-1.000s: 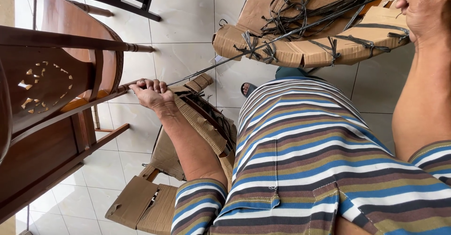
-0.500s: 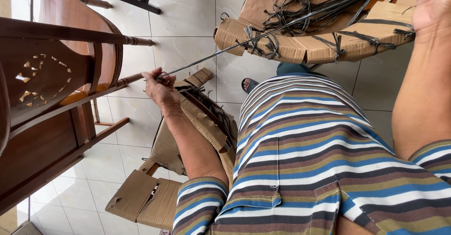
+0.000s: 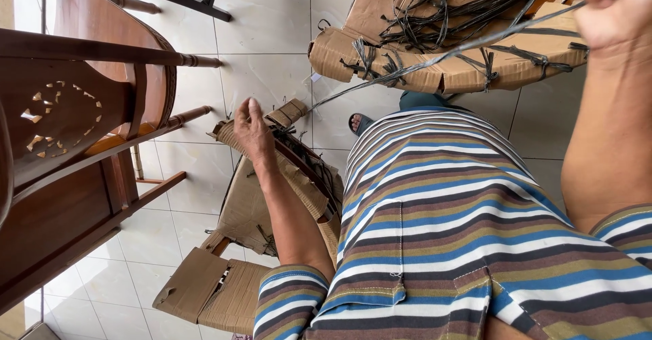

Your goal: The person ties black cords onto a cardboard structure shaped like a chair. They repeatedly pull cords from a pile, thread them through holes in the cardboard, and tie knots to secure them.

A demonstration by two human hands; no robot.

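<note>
Both hands work a long dark strand (image 3: 435, 58): the right hand (image 3: 621, 7), at the top right edge of view, is clenched on its far end and now draws it tauter than a moment ago, while the left hand (image 3: 252, 133), fingers loosely open, has let go and rests on the near rim of the woven seat frame (image 3: 299, 170). So the strand runs straight across the floor (image 3: 272, 34), over the cardboard sheet (image 3: 421, 72) with spare strands, beside a wooden chair (image 3: 81, 109)
</note>
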